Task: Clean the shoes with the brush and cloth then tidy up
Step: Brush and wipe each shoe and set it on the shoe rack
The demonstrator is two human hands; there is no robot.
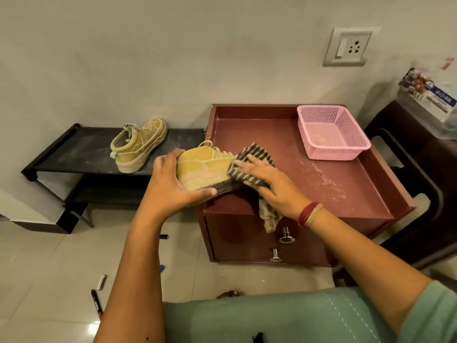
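Yellow-tan suede sneaker [205, 169]: at the front-left corner of the maroon wooden cabinet [333, 184] top, heel end overhanging the edge. It's tilted with the side panel facing the camera and dark tread showing along the lower edge. Can't tell if it rests on the top or is only held.

Left hand [170, 184] is clamped round the heel end, fingers over the upper, thumb along the sole. Right hand [269, 186] lies flat on the dark-and-beige striped cloth [257, 154], fingers fairly straight, pressing it onto the toe end. Thumb is hidden, so can't tell if it pinches the cloth. The loose cloth tail hangs below the palm in front of the drawer face. Red and yellow thread bands [309, 215] on the right wrist.

Second matching sneaker [138, 144] is upright on the low black shelf rack [81, 149] left of the cabinet, heel toward the camera, well apart from both hands.

Pink perforated plastic basket [331, 132] sits at the back-right of the cabinet top, with whitish dust streaks on the surface near it. Two chrome knobs [286, 235] on the cabinet front. White wall socket [348, 47] above. Black marker pen [97, 304] on the floor tiles, lower left.
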